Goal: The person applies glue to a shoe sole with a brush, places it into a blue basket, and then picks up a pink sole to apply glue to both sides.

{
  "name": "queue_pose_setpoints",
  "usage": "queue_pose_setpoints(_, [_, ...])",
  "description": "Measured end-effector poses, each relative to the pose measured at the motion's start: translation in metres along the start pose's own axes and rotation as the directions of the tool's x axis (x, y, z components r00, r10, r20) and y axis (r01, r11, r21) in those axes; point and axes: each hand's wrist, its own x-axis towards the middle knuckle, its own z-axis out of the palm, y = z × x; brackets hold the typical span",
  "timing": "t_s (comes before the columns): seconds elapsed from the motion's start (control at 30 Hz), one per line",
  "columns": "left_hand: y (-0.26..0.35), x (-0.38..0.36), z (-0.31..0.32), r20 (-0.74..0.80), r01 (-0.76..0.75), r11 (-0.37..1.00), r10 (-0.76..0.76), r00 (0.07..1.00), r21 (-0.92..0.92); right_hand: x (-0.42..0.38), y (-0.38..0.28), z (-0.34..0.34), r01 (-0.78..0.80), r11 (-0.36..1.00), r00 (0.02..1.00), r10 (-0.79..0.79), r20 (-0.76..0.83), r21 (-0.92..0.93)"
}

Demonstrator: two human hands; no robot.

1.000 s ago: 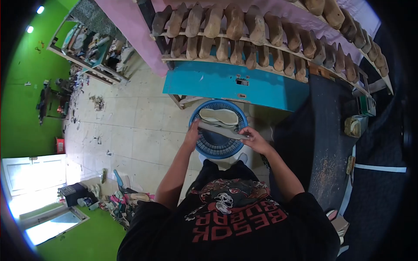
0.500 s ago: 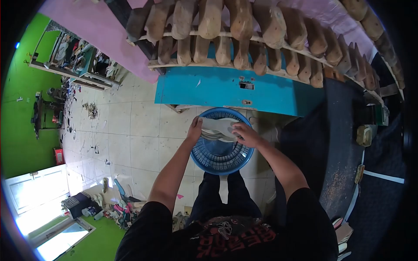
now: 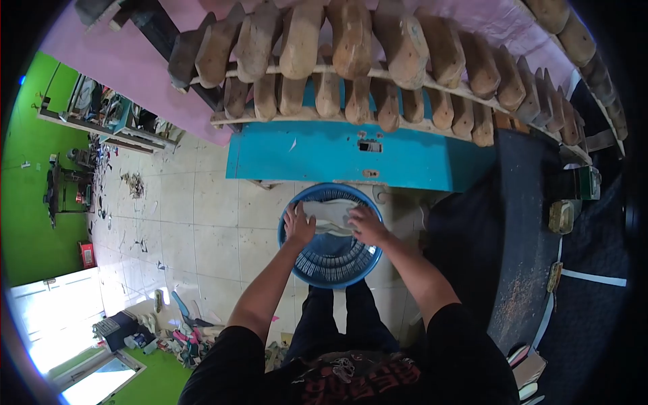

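A stack of pale grey, sole-shaped pieces, looking like shoe insoles [image 3: 329, 211], lies across the far half of a round blue plastic basket [image 3: 331, 275]. My left hand [image 3: 299, 226] is on the stack's left end, fingers bent over its edge and thumb toward the middle. At the right end, my right hand [image 3: 368, 226] has its fingers curled onto the pieces. The undersides of the stack and some fingertips are hidden. Below the near side of the stack, the basket's slotted wall and blue bottom show.
Wooden shoe lasts [image 3: 351, 40] hang in rows on a rack ahead. A turquoise board [image 3: 304, 152] lies beneath them, just beyond the basket. On the right runs a dark bench [image 3: 520, 256] with crumbs on it. Scraps litter the tiled floor [image 3: 212, 216] at left.
The stack and both hands have gone lower into the basket. My left hand has shifted from the stack's outer end to over its edge. The whole view has tilted slightly.
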Motion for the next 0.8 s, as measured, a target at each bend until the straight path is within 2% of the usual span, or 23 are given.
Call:
queue_pose_setpoints(0.07, [-0.005, -0.002, 0.007, -0.050, -0.109, 0.991, 0.113, 0.992, 0.072, -0.002, -0.007, 0.006, -0.028, 0.988, 1.000, 0.027, -0.011, -0.155])
queue_pose_setpoints(0.1, [0.001, -0.004, -0.001, 0.040, -0.110, 0.989, 0.106, 0.994, 0.101, -0.003, -0.012, 0.006, -0.022, 0.986, 1.000, 0.019, -0.019, -0.167])
queue_pose_setpoints(0.13, [0.004, -0.006, -0.007, 0.027, -0.116, 0.989, 0.114, 0.993, 0.097, -0.003, -0.016, 0.007, -0.047, 0.980, 0.999, 0.046, -0.012, -0.194])
queue_pose_setpoints(0.2, [0.006, -0.008, -0.014, 0.241, -0.150, 0.952, 0.085, 0.967, 0.268, -0.003, -0.025, 0.010, -0.066, 0.971, 0.998, 0.065, -0.013, -0.230])
queue_pose_setpoints(0.27, [-0.007, -0.006, -0.001, 0.205, -0.190, 0.932, 0.130, 0.970, 0.309, -0.004, -0.036, 0.010, -0.173, 0.967, 0.981, 0.186, 0.058, -0.189])
queue_pose_setpoints(0.33, [-0.011, 0.003, 0.004, 0.174, -0.226, 0.908, 0.173, 0.969, 0.353, -0.005, -0.043, 0.012, -0.173, 0.951, 0.980, 0.192, 0.052, -0.256])
queue_pose_setpoints(0.37, [-0.011, 0.005, 0.005, 0.189, -0.224, 0.913, 0.167, 0.968, 0.342, -0.005, -0.046, 0.014, -0.180, 0.933, 0.977, 0.207, 0.055, -0.313])
queue_pose_setpoints(0.53, [-0.003, 0.019, -0.005, 0.186, -0.238, 0.942, 0.196, 0.963, 0.236, 0.011, -0.052, 0.013, -0.259, 0.913, 0.951, 0.299, 0.084, -0.317])
queue_pose_setpoints(0.6, [-0.008, 0.012, -0.007, 0.286, -0.317, 0.905, 0.235, 0.929, 0.284, 0.013, -0.059, 0.018, -0.337, 0.902, 0.926, 0.369, 0.080, -0.271])
queue_pose_setpoints(0.63, [-0.014, 0.011, -0.001, 0.279, -0.317, 0.904, 0.238, 0.930, 0.286, 0.010, -0.059, 0.022, -0.335, 0.907, 0.933, 0.356, 0.044, -0.254])
queue_pose_setpoints(0.7, [-0.027, -0.003, 0.006, 0.166, -0.412, 0.830, 0.377, 0.911, 0.377, 0.005, -0.059, 0.028, -0.333, 0.905, 0.934, 0.355, 0.039, -0.266])
queue_pose_setpoints(0.8, [-0.025, -0.013, 0.012, 0.171, -0.393, 0.860, 0.355, 0.919, 0.326, -0.001, -0.068, 0.037, -0.343, 0.889, 0.931, 0.364, 0.016, -0.304])
